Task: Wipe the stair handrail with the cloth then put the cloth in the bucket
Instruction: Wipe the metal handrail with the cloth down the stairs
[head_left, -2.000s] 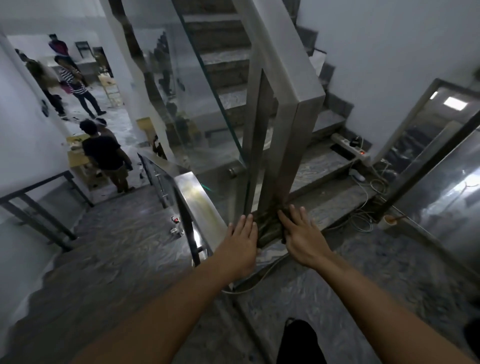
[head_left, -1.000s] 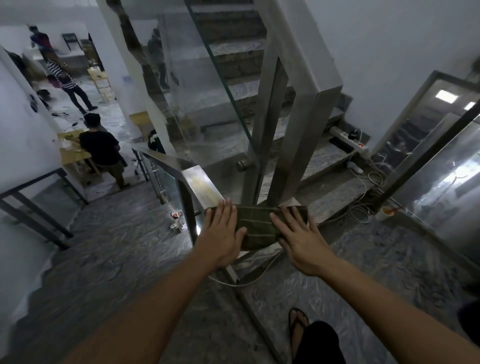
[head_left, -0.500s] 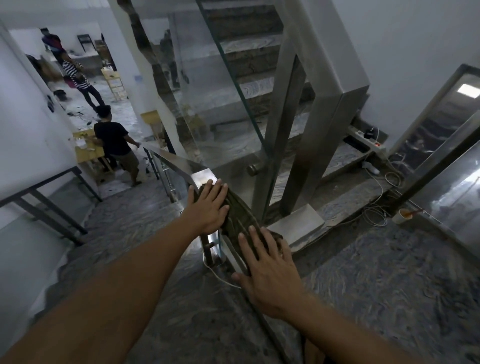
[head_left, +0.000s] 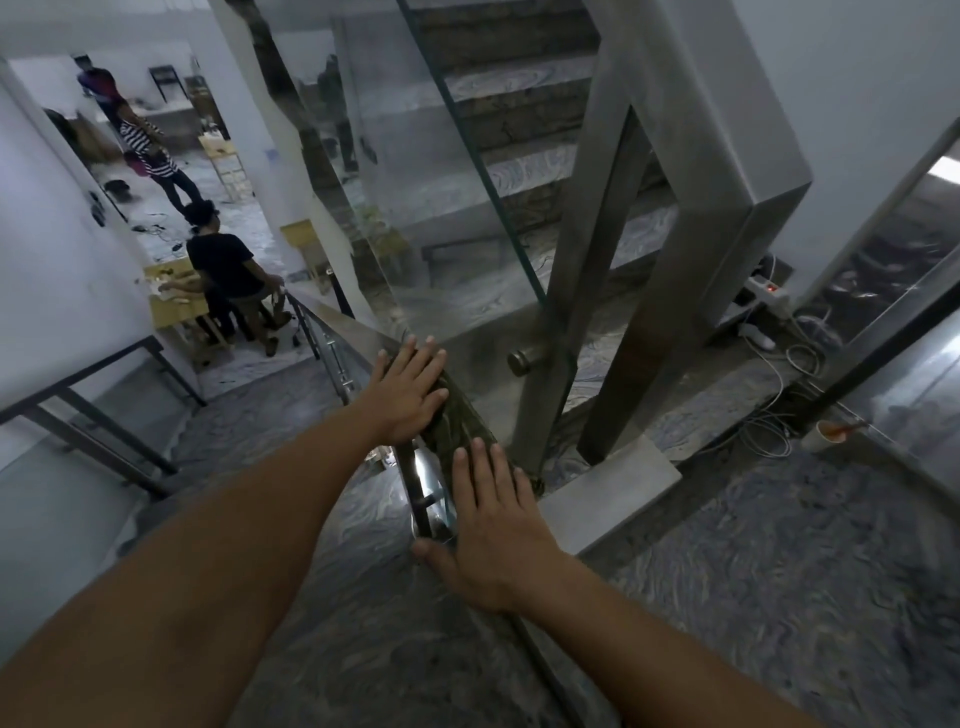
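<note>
A dark green cloth (head_left: 457, 421) lies stretched along the top of the steel stair handrail (head_left: 340, 319), which slopes down to the left. My left hand (head_left: 410, 392) presses flat on the cloth's far end, fingers spread. My right hand (head_left: 493, 525) presses flat on its near end, thumb hanging over the rail's left side. Most of the cloth between the hands shows; its ends are hidden under the palms. No bucket is in view.
A tall steel post (head_left: 670, 234) and a glass panel (head_left: 415, 182) rise right of the rail. Stairs descend at left towards two people (head_left: 228, 275) by a small table. Cables and a power strip (head_left: 769, 296) lie by the right wall, with a cup (head_left: 826, 434) on the floor.
Both hands slid the cloth from the base of the steel post onto the descending rail. It turned lengthwise along the rail, with the left hand going farther down it.
</note>
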